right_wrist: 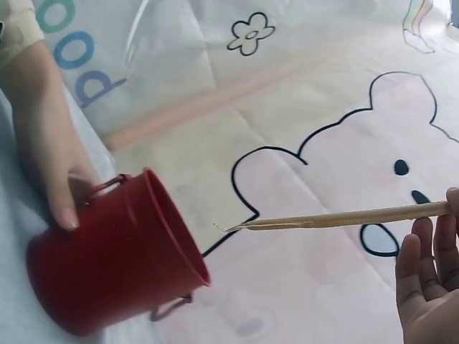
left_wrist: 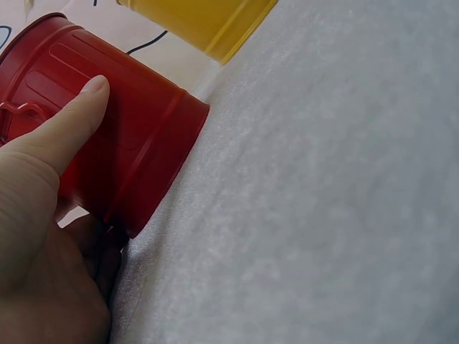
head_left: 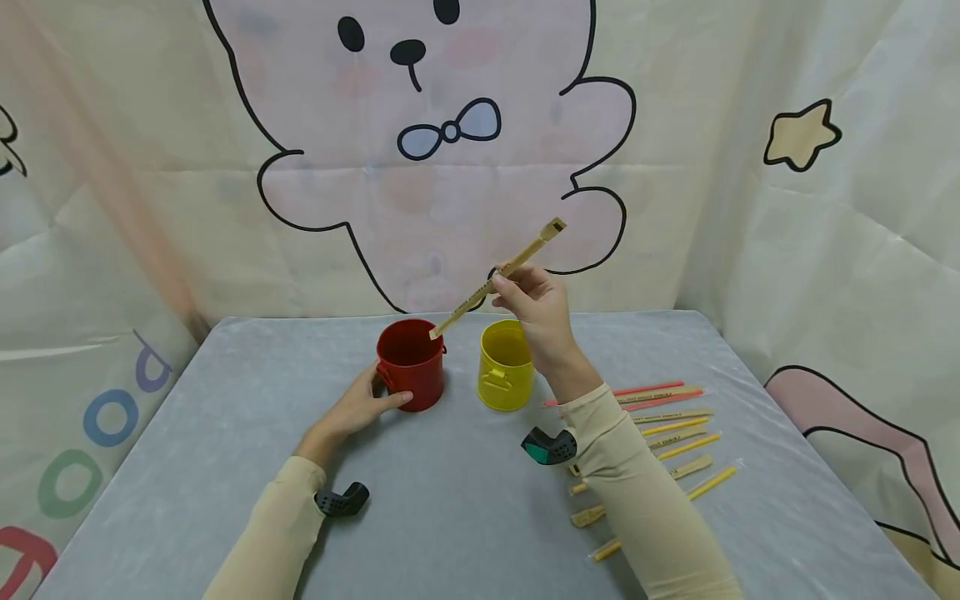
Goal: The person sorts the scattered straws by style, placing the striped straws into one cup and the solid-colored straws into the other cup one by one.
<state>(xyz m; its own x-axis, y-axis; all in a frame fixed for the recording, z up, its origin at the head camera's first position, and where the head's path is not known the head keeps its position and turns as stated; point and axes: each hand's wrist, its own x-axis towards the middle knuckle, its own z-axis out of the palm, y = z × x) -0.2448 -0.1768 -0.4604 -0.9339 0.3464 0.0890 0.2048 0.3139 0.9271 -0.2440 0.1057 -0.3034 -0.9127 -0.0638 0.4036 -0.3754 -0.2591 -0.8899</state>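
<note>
My left hand (head_left: 365, 402) grips a small red metal bucket (head_left: 422, 379) low on its side. In the left wrist view its thumb lies along the bucket wall (left_wrist: 143, 107), and the other fingers are partly hidden behind it. Raised above the table, my right hand (head_left: 542, 315) pinches a slim tan stick (head_left: 480, 293) with printing along it. The stick slants, its lower end at the red bucket's rim in the head view. In the right wrist view a clear wisp, like wrapper, shows at the stick's tip (right_wrist: 240, 226), apart from the rim.
Right of the red bucket stands a yellow metal bucket (head_left: 497, 379), just left of my right wrist. Several tan, yellow and red sticks (head_left: 678, 433) lie in a row on the grey cloth-covered table (head_left: 450, 517), partly under my right forearm. A printed curtain (head_left: 675, 83) hangs behind.
</note>
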